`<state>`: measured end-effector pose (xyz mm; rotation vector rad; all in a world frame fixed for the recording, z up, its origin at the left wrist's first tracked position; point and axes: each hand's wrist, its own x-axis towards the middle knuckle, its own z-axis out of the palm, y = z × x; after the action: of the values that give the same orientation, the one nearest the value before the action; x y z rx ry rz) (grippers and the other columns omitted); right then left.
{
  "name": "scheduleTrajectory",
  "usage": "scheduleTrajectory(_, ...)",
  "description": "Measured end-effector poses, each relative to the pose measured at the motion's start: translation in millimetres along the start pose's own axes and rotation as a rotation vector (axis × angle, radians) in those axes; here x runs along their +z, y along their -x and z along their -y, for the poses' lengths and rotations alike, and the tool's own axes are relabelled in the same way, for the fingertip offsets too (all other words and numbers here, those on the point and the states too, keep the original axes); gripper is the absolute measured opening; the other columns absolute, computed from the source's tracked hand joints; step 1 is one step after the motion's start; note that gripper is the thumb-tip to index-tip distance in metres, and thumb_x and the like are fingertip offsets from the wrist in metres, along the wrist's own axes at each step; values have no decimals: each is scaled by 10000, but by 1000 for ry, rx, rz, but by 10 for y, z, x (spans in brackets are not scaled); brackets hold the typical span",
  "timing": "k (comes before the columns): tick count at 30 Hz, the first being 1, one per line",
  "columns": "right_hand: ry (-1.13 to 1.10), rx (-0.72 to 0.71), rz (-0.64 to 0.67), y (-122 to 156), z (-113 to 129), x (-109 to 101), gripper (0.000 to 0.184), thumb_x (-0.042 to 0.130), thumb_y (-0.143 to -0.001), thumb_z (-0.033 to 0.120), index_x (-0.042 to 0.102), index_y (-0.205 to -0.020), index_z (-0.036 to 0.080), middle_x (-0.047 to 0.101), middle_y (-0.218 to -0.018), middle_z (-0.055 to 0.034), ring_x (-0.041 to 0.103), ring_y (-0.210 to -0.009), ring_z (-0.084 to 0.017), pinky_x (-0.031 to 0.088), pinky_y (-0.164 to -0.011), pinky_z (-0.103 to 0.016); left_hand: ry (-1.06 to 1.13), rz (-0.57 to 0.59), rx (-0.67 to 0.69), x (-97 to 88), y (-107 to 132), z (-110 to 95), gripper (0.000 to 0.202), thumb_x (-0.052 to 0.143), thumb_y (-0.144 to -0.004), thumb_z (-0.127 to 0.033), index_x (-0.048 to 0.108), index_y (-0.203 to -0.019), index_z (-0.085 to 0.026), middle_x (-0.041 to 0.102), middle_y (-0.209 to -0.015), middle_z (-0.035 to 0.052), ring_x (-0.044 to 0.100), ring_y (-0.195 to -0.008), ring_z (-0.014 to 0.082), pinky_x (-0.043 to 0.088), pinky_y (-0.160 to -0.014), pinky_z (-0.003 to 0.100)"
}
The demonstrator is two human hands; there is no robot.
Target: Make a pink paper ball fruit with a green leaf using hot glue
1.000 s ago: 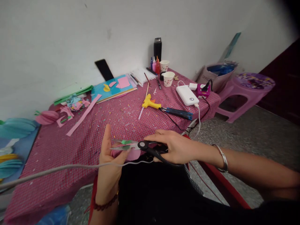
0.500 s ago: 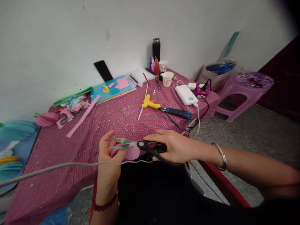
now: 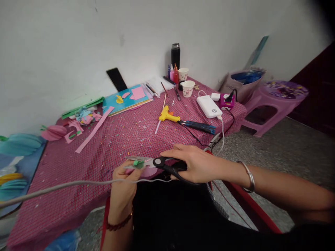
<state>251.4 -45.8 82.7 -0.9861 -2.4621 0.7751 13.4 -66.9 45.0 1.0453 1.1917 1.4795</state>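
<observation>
My right hand [image 3: 192,164] is closed around the black handles of a pair of scissors [image 3: 158,161], whose blades point left and stand a little apart. Between the blades lies a small green paper piece [image 3: 138,163] on top of a rounded pink paper shape [image 3: 148,172]. My left hand [image 3: 123,181] pinches the pink paper shape from the left, thumb and fingers close to the blade tips. Its lower part is hidden behind my left fingers and a grey cable [image 3: 78,182] that crosses in front.
On the checked tablecloth [image 3: 125,132] lie a yellow glue gun [image 3: 167,115], a long pink paper strip [image 3: 94,130], a white power bank [image 3: 209,106] and paper scraps. Paper cups [image 3: 187,89] and a black flask [image 3: 175,55] stand behind. A pink stool [image 3: 274,104] is at right.
My left fingers have folded down, the raised index finger now lying against the paper. The green piece shows more bunched between the blades. My right hand keeps its hold on the scissors.
</observation>
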Motion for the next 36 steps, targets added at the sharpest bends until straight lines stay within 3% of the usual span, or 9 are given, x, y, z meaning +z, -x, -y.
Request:
scheduleTrajectory(3, -2, -3, 4, 11, 17, -10, 568, 672, -819, 328, 522, -1359, 234, 643, -1107, -111, 610, -1025, -266, 477, -876, -381, 24, 22, 24, -6, -9, 21, 161, 830, -580, -125, 700, -611, -216, 691, -690, -30, 652, -706, 123, 554, -742, 242)
scheduleTrajectory(6, -11, -25, -14, 7, -19, -54, 574, 679, -815, 326, 522, -1360, 232, 637, -1131, -114, 608, -1034, -263, 476, -883, -380, 59, 20, -34, 24, -36, 12, 160, 843, -587, -216, 715, -682, -206, 705, -690, -12, 636, -623, 118, 559, -667, 246)
scheduleTrajectory(9, -40, -63, -83, -28, -143, -146, 585, 703, -798, 307, 527, -1347, 207, 640, -1180, -112, 599, -1062, -251, 468, -916, -380, 125, -56, -135, 42, -76, -44, 247, 859, -550, -291, 678, -676, -180, 683, -634, -16, 605, -531, 102, 531, -552, 216)
scheduleTrajectory(13, -16, -67, -168, -67, -290, -275, 515, 690, -815, 278, 567, -1309, 199, 660, -1214, -98, 599, -1095, -240, 459, -952, -382, 135, -136, -160, -26, -96, -157, 265, 843, -555, -264, 643, -698, -165, 671, -645, -29, 617, -558, 98, 528, -570, 210)
scheduleTrajectory(18, -27, -103, -97, 6, -251, -306, 516, 694, -821, 303, 578, -1317, 219, 688, -1178, -79, 627, -1053, -216, 479, -911, -338, 195, -186, -164, -153, -86, -225, 259, 843, -520, -214, 650, -690, -179, 650, -642, -37, 593, -556, 93, 509, -543, 198)
scheduleTrajectory(20, -28, -96, -58, 32, -225, -275, 516, 700, -820, 315, 584, -1313, 215, 689, -1141, -84, 640, -1004, -207, 485, -882, -327, 229, -158, -191, -191, -94, -214, 263, 853, -499, -220, 659, -673, -183, 645, -634, -28, 579, -535, 94, 500, -516, 201)
scheduleTrajectory(26, -57, -126, 23, 10, -228, -186, 539, 711, -821, 298, 568, -1332, 202, 671, -1083, -89, 644, -921, -180, 486, -800, -287, 288, 107, -194, -258, -110, -139, 242, 863, -532, -324, 663, -592, -200, 594, -620, -3, 525, -502, 102, 443, -448, 217)
scheduleTrajectory(36, -62, -115, 88, 23, -237, -189, 545, 697, -839, 318, 554, -1354, 216, 665, -1046, -91, 644, -853, -174, 495, -750, -289, 156, 135, -63, -259, -83, -201, 131, 813, -618, -250, 705, -641, -180, 617, -664, 9, 536, -592, 106, 455, -576, 232)
